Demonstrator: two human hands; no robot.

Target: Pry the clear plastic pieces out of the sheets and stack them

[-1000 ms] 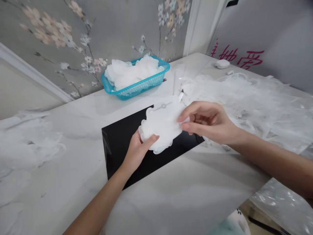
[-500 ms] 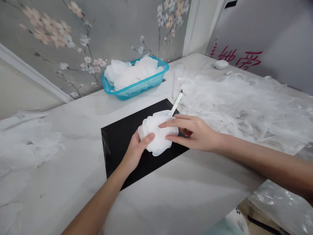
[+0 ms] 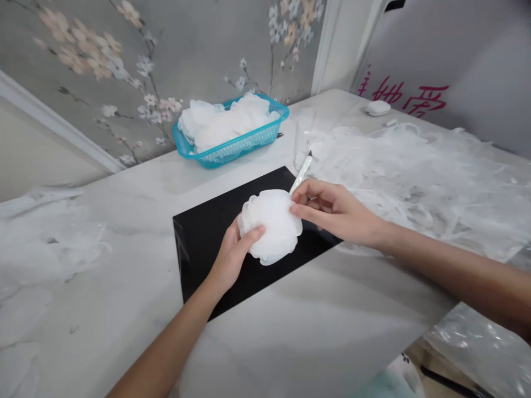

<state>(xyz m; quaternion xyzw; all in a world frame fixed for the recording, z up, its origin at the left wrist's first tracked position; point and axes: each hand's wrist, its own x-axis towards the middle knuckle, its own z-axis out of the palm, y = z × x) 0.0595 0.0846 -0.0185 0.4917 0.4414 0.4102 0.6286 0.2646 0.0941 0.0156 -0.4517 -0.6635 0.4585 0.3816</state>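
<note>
A round white puff (image 3: 274, 229) of thin ruffled layers is held over the black board (image 3: 197, 249). Its left edge is gripped by my left hand (image 3: 232, 249), thumb on top and the other fingers hidden beneath. At the upper right edge, thumb and index finger of my right hand (image 3: 323, 207) are pinched together on the puff's rim. Just beyond those fingertips, a slim tool (image 3: 301, 176) with a pale patterned handle and a dark tip shows; its near end is hidden.
Behind the board, a blue basket (image 3: 240, 146) holds several similar white puffs. Loose translucent white strips (image 3: 415, 171) heap across the right side. More white sheer pieces (image 3: 50, 237) lie at the left. A small white rounded object (image 3: 377, 108) sits at the back right.
My right hand has moved from the middle of the puff to its upper right edge, and its spread thumb and index finger have closed into a pinch. My left hand keeps its hold.
</note>
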